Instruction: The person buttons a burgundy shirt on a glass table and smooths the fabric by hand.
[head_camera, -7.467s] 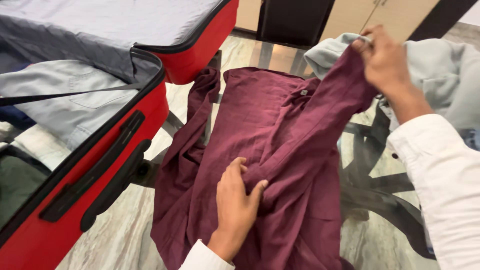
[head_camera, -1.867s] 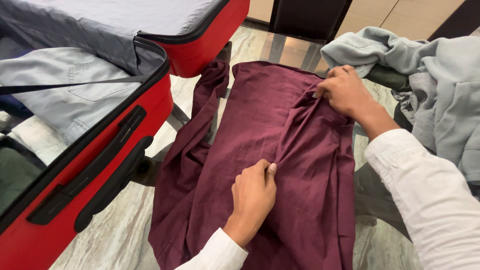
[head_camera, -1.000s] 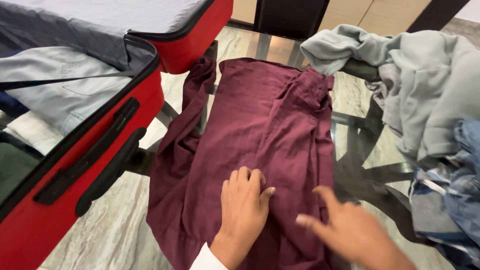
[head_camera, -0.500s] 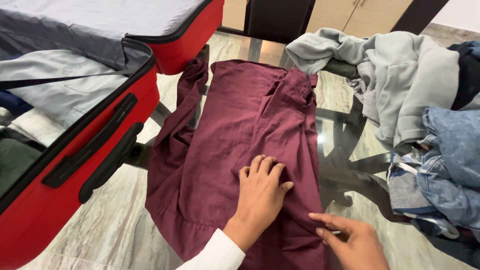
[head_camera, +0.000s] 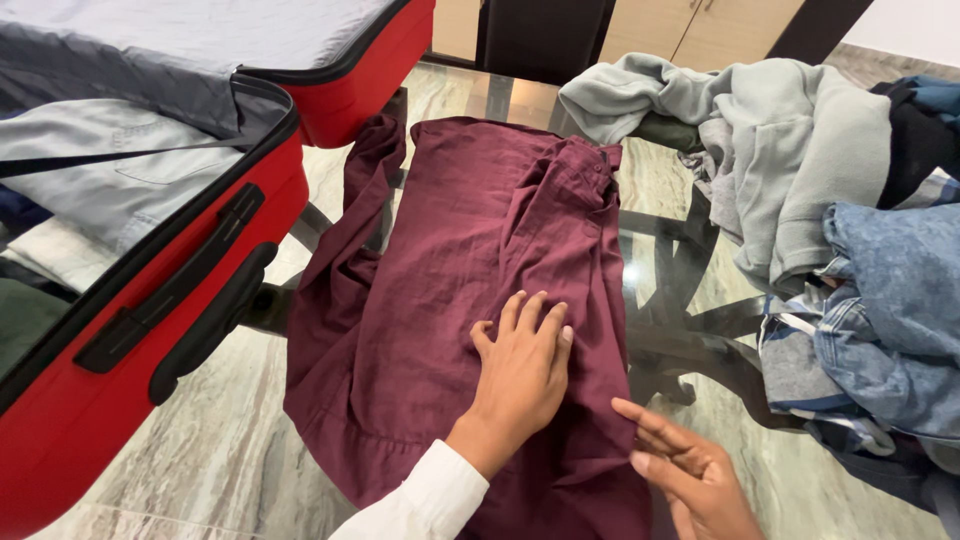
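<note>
An open red suitcase (head_camera: 150, 330) fills the left side, with folded pale clothes strapped inside, and a heap of grey and blue clothes (head_camera: 830, 200) sits on the right of the glass table (head_camera: 690, 290). Between them a maroon shirt (head_camera: 450, 270) lies spread on the glass, its long axis running away from the person, collar end at the far side and hem hanging over the near edge; one sleeve trails down its left side beside the suitcase. The left hand (head_camera: 522, 375) lies flat on the lower middle of the shirt, fingers spread apart and pressing the cloth down. The right hand (head_camera: 690, 470) is at the shirt's right edge near the hem, fingers open and reaching toward the fabric; whether it touches the cloth cannot be told. Half a second ago the left hand pressed almost the same spot, while the right hand has moved slightly up along the edge. Nearly two seconds ago the right hand was gripping cloth up near the collar.
</note>
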